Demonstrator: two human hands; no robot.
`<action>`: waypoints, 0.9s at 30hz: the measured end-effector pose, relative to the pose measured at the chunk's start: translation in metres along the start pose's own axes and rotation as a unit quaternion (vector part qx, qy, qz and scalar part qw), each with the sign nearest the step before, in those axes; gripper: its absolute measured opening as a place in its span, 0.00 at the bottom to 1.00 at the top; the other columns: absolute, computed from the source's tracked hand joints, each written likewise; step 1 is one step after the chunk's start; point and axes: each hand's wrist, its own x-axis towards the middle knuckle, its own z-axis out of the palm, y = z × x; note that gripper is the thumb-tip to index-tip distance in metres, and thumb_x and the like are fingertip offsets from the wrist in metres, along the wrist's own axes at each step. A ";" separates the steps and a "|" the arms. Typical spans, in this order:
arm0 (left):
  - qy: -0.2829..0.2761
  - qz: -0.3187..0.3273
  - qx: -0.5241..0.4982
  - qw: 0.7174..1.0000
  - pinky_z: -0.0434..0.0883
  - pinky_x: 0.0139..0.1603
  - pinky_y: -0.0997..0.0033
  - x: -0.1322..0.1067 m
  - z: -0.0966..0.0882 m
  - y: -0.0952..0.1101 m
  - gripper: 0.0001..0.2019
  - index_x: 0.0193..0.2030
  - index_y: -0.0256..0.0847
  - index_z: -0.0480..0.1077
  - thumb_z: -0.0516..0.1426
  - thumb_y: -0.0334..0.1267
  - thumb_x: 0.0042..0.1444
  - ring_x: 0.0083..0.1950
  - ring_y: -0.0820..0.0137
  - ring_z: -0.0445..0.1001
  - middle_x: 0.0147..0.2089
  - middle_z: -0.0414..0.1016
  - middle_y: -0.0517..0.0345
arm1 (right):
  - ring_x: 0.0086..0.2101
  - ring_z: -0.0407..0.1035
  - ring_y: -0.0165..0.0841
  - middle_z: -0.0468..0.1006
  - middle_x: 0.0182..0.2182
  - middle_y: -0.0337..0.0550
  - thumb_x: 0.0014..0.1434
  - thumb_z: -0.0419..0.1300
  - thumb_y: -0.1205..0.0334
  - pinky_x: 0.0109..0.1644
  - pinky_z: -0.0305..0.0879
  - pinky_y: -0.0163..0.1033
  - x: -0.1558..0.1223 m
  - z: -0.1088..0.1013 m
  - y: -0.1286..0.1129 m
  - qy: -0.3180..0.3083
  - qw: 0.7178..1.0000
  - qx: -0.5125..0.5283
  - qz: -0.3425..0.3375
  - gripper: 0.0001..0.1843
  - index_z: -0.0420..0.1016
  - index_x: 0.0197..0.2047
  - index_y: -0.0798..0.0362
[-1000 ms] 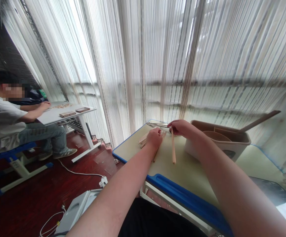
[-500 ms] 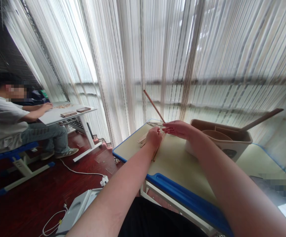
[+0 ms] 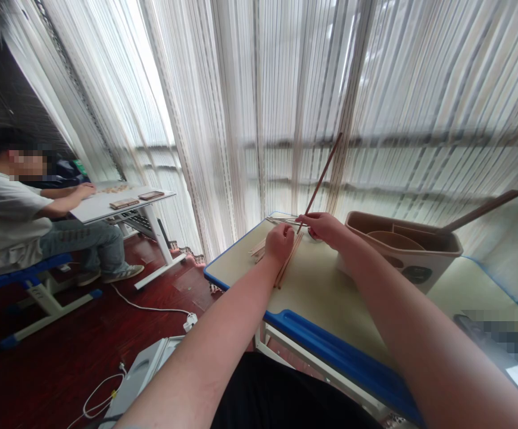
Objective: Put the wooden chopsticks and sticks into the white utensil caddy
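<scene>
In the head view my right hand (image 3: 324,228) pinches a brown chopstick (image 3: 320,180) near its lower end; the stick slants up and to the right in front of the curtain. Just left of it, my left hand (image 3: 280,243) is closed, and its far side hides whatever may be in the fingers. Beside that hand, several brown chopsticks (image 3: 289,267) lie on the table, partly covered by my wrist. Paler sticks (image 3: 258,249) show on the hand's left. Thin, silvery-looking sticks (image 3: 282,220) lie behind both hands.
At my right a beige bin (image 3: 437,268) with an inner divider stands on the blue-edged table (image 3: 321,304), a brown bar (image 3: 484,211) sticking out of it. Another person (image 3: 9,208) sits at a white table (image 3: 93,208) on the left. A white cable (image 3: 152,308) crosses the floor.
The brown chopstick has swung from leaning left to leaning right, now pinched in my right hand. My left hand stays almost in place.
</scene>
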 end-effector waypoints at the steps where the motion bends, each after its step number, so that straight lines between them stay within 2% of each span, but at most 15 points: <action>1: -0.003 0.019 -0.008 1.000 0.66 0.38 0.73 -0.001 -0.001 0.002 0.10 0.37 0.40 0.70 0.49 0.37 0.58 0.35 0.71 0.71 0.34 0.75 0.57 | 0.16 0.49 0.22 0.56 0.13 0.31 0.54 0.58 0.47 0.18 0.47 0.29 0.001 0.000 0.002 -0.004 1.000 0.005 0.002 0.20 0.76 0.40 0.54; 6: -0.026 0.091 0.005 0.995 0.66 0.40 0.73 -0.003 0.000 0.006 0.11 0.36 0.39 0.72 0.49 0.38 0.59 0.35 0.71 0.71 0.33 0.75 0.54 | 0.17 0.52 0.21 0.60 0.16 0.33 0.53 0.60 0.51 0.21 0.52 0.29 -0.004 0.003 -0.003 -0.014 1.000 0.019 0.006 0.18 0.76 0.40 0.55; 9: -0.030 0.098 0.028 0.994 0.65 0.41 0.72 -0.003 0.001 0.004 0.12 0.37 0.39 0.72 0.48 0.37 0.59 0.36 0.70 0.71 0.35 0.75 0.53 | 0.19 0.57 0.23 0.68 0.21 0.39 0.55 0.58 0.51 0.21 0.54 0.29 -0.010 0.002 -0.016 0.036 0.999 -0.007 0.001 0.18 0.75 0.42 0.56; 12: -0.051 0.098 0.065 0.992 0.65 0.41 0.72 -0.002 0.003 0.003 0.13 0.36 0.39 0.73 0.48 0.38 0.60 0.37 0.69 0.71 0.34 0.75 0.53 | 0.25 0.64 0.25 0.75 0.33 0.46 0.57 0.56 0.54 0.22 0.59 0.28 -0.015 -0.005 -0.031 0.093 0.995 0.005 -0.042 0.17 0.74 0.44 0.56; 15: -0.073 0.086 0.093 0.989 0.65 0.39 0.72 -0.002 0.004 0.003 0.14 0.35 0.39 0.73 0.47 0.39 0.60 0.36 0.69 0.71 0.34 0.76 0.52 | 0.29 0.68 0.27 0.76 0.38 0.49 0.56 0.57 0.56 0.26 0.65 0.29 -0.019 -0.015 -0.044 0.087 0.993 0.046 -0.071 0.16 0.74 0.44 0.57; 18: -0.100 0.077 0.095 0.987 0.65 0.37 0.72 -0.001 0.005 0.002 0.13 0.35 0.39 0.73 0.49 0.40 0.59 0.35 0.69 0.71 0.34 0.76 0.52 | 0.29 0.69 0.27 0.77 0.37 0.49 0.56 0.57 0.60 0.28 0.67 0.30 -0.025 -0.023 -0.056 0.103 0.987 0.049 -0.113 0.15 0.74 0.44 0.58; 22: -0.137 0.082 0.066 0.985 0.66 0.36 0.71 -0.001 0.007 -0.001 0.13 0.35 0.39 0.74 0.50 0.41 0.58 0.34 0.68 0.72 0.32 0.77 0.52 | 0.26 0.69 0.28 0.78 0.32 0.48 0.54 0.58 0.63 0.25 0.65 0.31 -0.034 -0.028 -0.067 0.129 0.978 -0.017 -0.163 0.13 0.76 0.41 0.59; 24: -0.136 0.095 0.041 0.985 0.66 0.37 0.71 -0.002 0.007 -0.001 0.13 0.38 0.39 0.75 0.51 0.41 0.58 0.34 0.69 0.72 0.34 0.77 0.52 | 0.23 0.67 0.27 0.77 0.27 0.46 0.52 0.59 0.61 0.23 0.62 0.31 -0.038 -0.028 -0.069 0.137 0.975 -0.063 -0.166 0.13 0.77 0.40 0.58; 27: -0.105 0.111 -0.008 0.988 0.67 0.40 0.72 -0.002 0.007 0.000 0.13 0.43 0.40 0.74 0.51 0.41 0.58 0.36 0.71 0.72 0.37 0.77 0.53 | 0.20 0.66 0.26 0.75 0.23 0.43 0.51 0.60 0.56 0.22 0.59 0.31 -0.041 -0.027 -0.069 0.153 0.967 -0.120 -0.166 0.14 0.79 0.37 0.56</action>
